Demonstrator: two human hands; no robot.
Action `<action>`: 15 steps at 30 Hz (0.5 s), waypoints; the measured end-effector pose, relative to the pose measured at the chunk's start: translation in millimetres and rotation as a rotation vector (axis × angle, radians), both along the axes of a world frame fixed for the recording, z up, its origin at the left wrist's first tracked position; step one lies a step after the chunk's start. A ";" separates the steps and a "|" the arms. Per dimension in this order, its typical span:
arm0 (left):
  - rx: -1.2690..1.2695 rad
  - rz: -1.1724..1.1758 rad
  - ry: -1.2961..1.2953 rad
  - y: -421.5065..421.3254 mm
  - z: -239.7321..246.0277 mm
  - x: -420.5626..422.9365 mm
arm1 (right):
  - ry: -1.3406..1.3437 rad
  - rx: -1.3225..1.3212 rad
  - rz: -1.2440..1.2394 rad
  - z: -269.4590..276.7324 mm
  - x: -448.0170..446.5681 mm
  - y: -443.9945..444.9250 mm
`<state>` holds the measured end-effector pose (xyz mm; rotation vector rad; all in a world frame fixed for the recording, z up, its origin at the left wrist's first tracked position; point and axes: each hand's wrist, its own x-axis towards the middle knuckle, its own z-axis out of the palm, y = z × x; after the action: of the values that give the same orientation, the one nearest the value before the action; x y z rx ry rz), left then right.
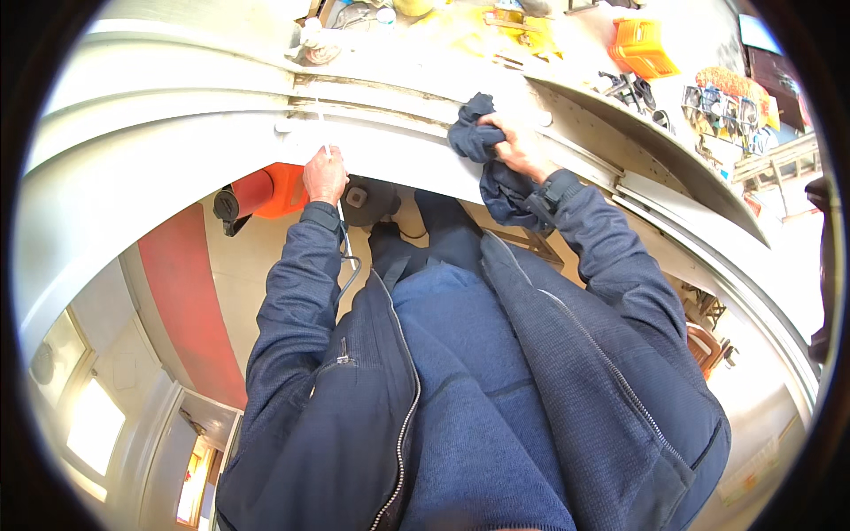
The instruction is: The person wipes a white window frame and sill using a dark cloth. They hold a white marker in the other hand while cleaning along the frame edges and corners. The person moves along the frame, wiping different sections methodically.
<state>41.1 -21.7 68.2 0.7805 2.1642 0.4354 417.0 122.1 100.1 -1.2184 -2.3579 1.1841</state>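
Note:
My left hand (325, 176) is closed around a thin white rod or tube (344, 229), at the near edge of a white sill (398, 143). A grey cable hangs beside that forearm. In my right hand (521, 147) is a bunched dark blue cloth (473, 136), held over the sill near its sliding track (378, 99); part of the cloth hangs below the hand, by the wrist. What the lower end of the rod joins, if anything, I cannot tell.
An orange container (284, 192) and a red cylindrical one with a black top (251, 196) stand below, left of my legs. Beyond the sill lie an orange plastic crate (641, 48), shoes (634, 89), a shoe rack (724, 109) and yellow material (458, 30). A curved panel edge (651, 143) runs at right.

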 end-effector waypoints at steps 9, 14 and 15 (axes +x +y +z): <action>-0.015 -0.026 0.032 3.7 9.9 1.0 | -0.015 0.007 0.065 -13.9 -63.2 12.1; -0.004 0.011 -0.016 2.4 6.0 0.0 | -0.031 -0.023 0.115 -7.5 20.0 10.3; 0.001 0.035 -0.030 0.9 5.4 -1.3 | -0.011 -0.061 0.112 -7.3 16.2 9.1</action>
<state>39.8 -20.7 73.6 0.7335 2.1529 0.4625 433.2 131.2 92.8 -1.1267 -2.4431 1.2963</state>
